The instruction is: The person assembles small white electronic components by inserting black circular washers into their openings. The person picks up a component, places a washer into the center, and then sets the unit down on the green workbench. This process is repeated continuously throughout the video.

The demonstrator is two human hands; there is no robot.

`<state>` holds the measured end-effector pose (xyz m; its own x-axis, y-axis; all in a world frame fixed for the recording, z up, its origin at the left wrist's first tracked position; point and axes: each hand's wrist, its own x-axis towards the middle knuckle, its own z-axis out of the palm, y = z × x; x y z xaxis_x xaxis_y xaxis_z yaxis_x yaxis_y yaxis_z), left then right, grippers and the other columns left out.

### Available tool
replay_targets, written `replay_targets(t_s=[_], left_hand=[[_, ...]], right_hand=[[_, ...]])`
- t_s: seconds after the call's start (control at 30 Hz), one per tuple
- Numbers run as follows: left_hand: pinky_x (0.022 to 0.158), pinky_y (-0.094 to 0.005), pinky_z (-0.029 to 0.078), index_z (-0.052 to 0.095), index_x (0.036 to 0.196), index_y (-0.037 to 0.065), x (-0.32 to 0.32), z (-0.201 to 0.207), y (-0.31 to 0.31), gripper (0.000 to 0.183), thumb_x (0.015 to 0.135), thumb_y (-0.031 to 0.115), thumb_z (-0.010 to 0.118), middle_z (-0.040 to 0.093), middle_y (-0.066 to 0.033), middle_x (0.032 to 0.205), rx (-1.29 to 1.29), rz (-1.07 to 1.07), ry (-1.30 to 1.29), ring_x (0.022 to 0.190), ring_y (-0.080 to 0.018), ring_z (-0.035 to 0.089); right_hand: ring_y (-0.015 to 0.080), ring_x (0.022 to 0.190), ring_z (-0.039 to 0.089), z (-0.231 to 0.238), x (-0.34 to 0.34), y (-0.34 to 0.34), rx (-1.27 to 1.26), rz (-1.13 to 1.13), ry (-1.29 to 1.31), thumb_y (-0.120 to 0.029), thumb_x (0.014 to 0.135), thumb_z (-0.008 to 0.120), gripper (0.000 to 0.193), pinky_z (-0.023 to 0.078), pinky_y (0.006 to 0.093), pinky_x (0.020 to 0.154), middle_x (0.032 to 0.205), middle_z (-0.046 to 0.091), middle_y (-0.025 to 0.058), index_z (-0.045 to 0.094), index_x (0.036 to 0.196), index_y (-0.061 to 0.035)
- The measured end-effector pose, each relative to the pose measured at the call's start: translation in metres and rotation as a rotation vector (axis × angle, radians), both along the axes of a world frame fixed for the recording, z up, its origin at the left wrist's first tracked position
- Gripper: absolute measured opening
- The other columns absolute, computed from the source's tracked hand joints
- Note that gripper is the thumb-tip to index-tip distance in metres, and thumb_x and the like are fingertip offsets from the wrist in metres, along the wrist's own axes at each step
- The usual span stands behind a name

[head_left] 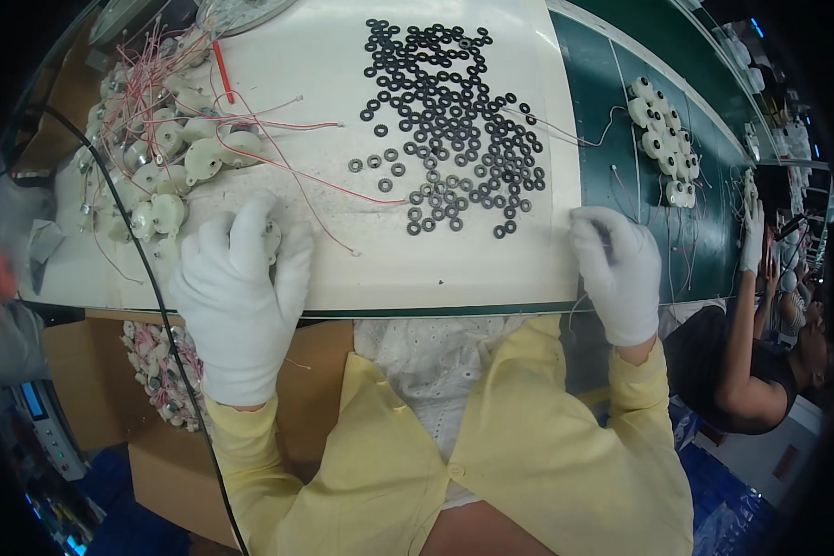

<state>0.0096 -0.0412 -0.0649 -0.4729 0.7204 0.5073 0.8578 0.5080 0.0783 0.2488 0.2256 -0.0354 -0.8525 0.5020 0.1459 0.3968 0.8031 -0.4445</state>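
My left hand, in a white glove, is closed around a small round cream motor near the front edge of the table. Only a part of that motor shows between thumb and fingers. Just behind this hand lies a pile of similar cream motors with thin red and white wires. My right hand, also gloved, is curled at the table's right edge, beside the green belt. Its fingertips hide whatever is in them; a thin wire shows beside it. Many small black rings lie loose on the white tabletop.
Cream motors bearing black rings stand grouped on the green belt. A cardboard box holding more parts is below the table at left. A black cable crosses the left side. Another person sits at far right.
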Motion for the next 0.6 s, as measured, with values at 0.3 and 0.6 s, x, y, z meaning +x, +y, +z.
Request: replay_targets(t_s=[0.3,0.6], left_hand=[[0.067,-0.0409,0.046,0.068,0.12,0.016,-0.006,-0.013,0.005,0.042,0.08,0.013,0.082,0.059,-0.0025,0.085,0.166,0.056,-0.108,0.075,-0.0263,0.054],[0.078,-0.0414,0.049,0.065,0.122,0.011,-0.006,-0.013,-0.004,0.046,0.079,-0.001,0.075,0.068,-0.0055,0.104,0.126,0.034,-0.211,0.087,-0.0287,0.061]], right_hand=[[0.0083,0.082,0.064,0.0,-0.011,-0.016,-0.687,-0.026,0.243,0.001,0.094,0.065,0.02,0.051,0.0241,0.074,0.104,0.073,0.0068,0.066,0.114,0.002],[0.0105,0.078,0.062,-0.004,-0.013,-0.005,-0.511,0.018,0.154,0.001,0.09,0.069,0.025,0.051,0.0254,0.074,0.105,0.073,0.0081,0.067,0.115,-0.0011]])
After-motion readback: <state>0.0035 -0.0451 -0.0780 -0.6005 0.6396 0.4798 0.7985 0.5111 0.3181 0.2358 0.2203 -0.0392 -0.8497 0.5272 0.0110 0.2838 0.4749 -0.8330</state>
